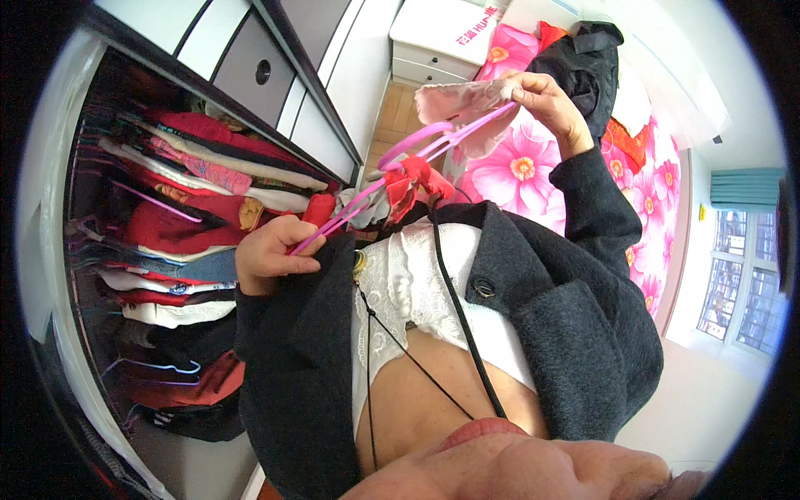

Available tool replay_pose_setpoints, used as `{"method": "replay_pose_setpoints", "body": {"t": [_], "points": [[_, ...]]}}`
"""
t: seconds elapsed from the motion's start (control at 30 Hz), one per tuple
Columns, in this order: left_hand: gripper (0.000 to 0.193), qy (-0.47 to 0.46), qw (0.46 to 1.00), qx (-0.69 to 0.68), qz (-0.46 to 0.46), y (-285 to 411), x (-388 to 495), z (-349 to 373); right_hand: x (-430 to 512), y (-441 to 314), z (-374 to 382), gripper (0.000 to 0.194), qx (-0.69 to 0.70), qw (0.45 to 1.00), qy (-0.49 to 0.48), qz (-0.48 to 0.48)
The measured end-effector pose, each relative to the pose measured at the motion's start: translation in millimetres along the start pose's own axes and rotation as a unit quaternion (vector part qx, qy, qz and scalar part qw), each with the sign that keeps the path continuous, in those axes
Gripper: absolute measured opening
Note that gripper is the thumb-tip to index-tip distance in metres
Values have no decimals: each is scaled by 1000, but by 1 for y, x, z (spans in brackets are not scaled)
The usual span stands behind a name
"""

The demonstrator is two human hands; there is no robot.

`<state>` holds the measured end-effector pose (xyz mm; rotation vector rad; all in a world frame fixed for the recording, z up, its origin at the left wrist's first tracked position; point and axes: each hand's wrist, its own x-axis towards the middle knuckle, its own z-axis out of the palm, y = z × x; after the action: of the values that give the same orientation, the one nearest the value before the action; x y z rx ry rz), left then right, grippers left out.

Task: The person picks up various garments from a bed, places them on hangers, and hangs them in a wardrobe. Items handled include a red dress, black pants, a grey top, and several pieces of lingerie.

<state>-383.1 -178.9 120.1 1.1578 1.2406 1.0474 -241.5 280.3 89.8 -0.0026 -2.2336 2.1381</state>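
My left hand (278,253) grips one end of a pink plastic clothes hanger (359,209), just left of my chest. At the upper right, my right hand (550,103) holds the hanger's other end, pinching a pale pink fabric item (469,109) with scalloped edges against it. The hanger slants between both hands. Red fabric (409,184) is bunched near its middle, with grey-white fabric (369,206) beside it; where each is attached cannot be told.
Left is an open wardrobe with hanging clothes (206,250) and a light blue hanger (156,364). A grey drawer front (253,69) is above it. A white cabinet (431,37) stands ahead; a flowered bed (522,169) with a black garment (578,69) lies right.
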Motion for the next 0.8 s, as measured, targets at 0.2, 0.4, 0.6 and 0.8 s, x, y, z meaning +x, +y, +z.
{"method": "replay_pose_setpoints", "body": {"t": [0.2,0.4,0.6,0.8], "points": [[37,21,1000,-4,11,-3,-6,3,2,-3,9,18,-41,998,14,38],[36,46,999,-28,-5,-2,-18,7,3,-3,10,18,-70,997,11,21],[39,64,998,-1,-13,-1,-20,10,5,-3,6,17,-67,997,42,10],[37,46,999,-18,-11,-5,-20,11,4,0,13,16,-54,997,47,34]]}}
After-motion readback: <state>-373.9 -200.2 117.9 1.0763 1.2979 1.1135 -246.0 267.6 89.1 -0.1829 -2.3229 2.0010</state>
